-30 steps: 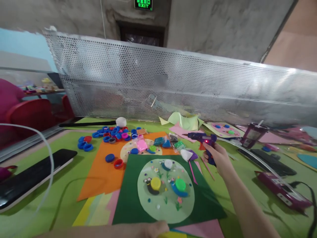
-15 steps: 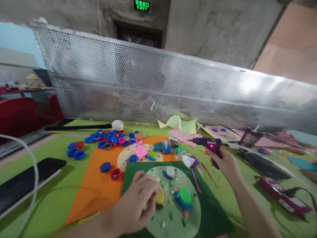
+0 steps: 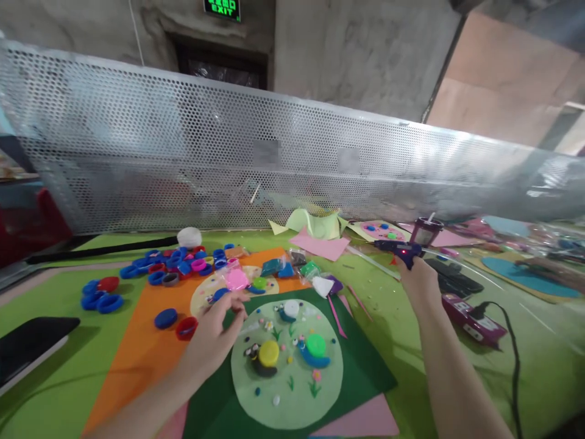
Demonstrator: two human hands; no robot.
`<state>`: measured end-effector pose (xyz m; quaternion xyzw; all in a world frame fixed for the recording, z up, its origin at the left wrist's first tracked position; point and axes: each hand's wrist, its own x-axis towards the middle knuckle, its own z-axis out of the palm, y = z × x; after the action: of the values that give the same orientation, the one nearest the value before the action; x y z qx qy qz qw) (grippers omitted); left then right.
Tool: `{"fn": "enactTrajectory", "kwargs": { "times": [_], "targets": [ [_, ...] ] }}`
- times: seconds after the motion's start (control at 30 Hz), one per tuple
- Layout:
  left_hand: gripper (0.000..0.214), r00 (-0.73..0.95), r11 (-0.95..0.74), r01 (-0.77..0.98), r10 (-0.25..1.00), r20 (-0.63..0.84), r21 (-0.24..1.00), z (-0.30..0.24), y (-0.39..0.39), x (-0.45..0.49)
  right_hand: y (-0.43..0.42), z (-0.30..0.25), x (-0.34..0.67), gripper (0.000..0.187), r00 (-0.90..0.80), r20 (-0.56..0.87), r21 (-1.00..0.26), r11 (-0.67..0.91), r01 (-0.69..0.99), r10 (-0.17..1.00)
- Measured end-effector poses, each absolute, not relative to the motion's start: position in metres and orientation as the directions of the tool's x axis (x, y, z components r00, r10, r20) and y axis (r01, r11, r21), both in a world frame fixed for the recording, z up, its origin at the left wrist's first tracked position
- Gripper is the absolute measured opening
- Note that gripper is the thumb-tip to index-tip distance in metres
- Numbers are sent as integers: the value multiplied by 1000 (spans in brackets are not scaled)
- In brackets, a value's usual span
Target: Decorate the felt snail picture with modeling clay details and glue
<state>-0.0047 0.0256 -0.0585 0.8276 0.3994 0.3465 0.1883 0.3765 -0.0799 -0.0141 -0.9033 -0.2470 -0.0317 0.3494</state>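
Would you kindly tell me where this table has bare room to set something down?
Bare green table lies between the black device and the orange sheet, whose near half is bare too. Another strip runs between the dark green sheet and the right hand gripping the glue gun. Crowded: the bottle caps and the bags beyond the left hand.

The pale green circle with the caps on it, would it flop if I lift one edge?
Probably floppy: the circle looks like a thin sheet lying flat. The yellow cap and green cap likely make its middle sag.
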Motion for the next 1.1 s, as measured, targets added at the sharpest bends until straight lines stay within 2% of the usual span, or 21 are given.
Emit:
{"fn": "enactTrajectory", "kwargs": {
  "times": [0.13,0.33,0.73,1.1],
  "targets": [
    [22,456,-598,539,799,391,594,-63,24,-5,-78,-19,384,31,910,192,-594,-694,407,368],
    [21,487,-621,527,780,393,580,-67,21,-4,-74,-27,384,31,926,88,-514,-779,359,368],
    [18,552,-674,490,731,402,553,-71,22,-3,-48,-43,355,31,856,-20,-291,-822,490,517],
    [18,608,-738,470,668,429,484,-67,17,-1,-35,-49,356,32,887,-30,-158,-878,451,461]
  ]
}}
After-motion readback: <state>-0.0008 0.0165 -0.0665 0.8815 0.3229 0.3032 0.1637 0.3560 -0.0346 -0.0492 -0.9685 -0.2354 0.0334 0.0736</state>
